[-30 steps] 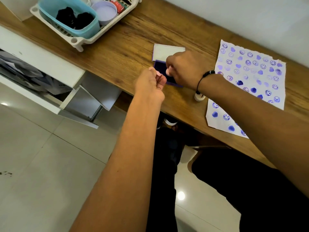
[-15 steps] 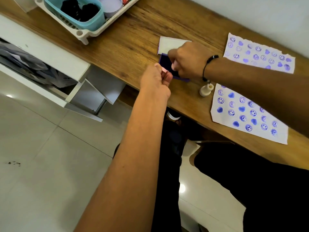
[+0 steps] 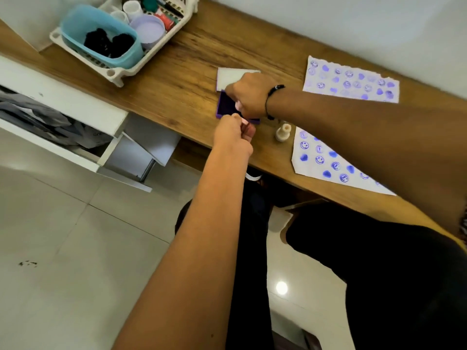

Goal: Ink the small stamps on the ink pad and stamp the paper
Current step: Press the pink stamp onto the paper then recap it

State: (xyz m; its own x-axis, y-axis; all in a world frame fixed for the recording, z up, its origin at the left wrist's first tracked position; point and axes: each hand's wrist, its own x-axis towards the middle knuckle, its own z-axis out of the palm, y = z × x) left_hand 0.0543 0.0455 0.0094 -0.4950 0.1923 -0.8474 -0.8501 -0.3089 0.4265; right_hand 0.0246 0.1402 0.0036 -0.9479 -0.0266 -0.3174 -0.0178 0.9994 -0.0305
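1. The right hand (image 3: 249,97) is bunched over the open purple ink pad (image 3: 226,106) on the brown wooden table (image 3: 177,79), its fingers curled shut and pointing down. That pose suggests a small stamp is being pressed into the ink, but the stamp itself is hidden under the hand.
2. The left hand (image 3: 233,137) sits at the pad's near edge, fingers pressed together in a pinch around something pale pink. It may be a second stamp; I cannot tell for sure.
3. The pad's white lid (image 3: 232,75) lies flipped open behind it, out of the way.
4. A cream plastic stamp (image 3: 283,132) stands upright between the pad and the white paper sheet covered in purple smileys and hearts (image 3: 326,160), probably parked there for easy reach.
5. The right forearm crosses the paper, hiding its middle band, so free space for new prints is hard to judge.
6. The white slotted basket (image 3: 121,75) of supplies sits well apart, to the far left.
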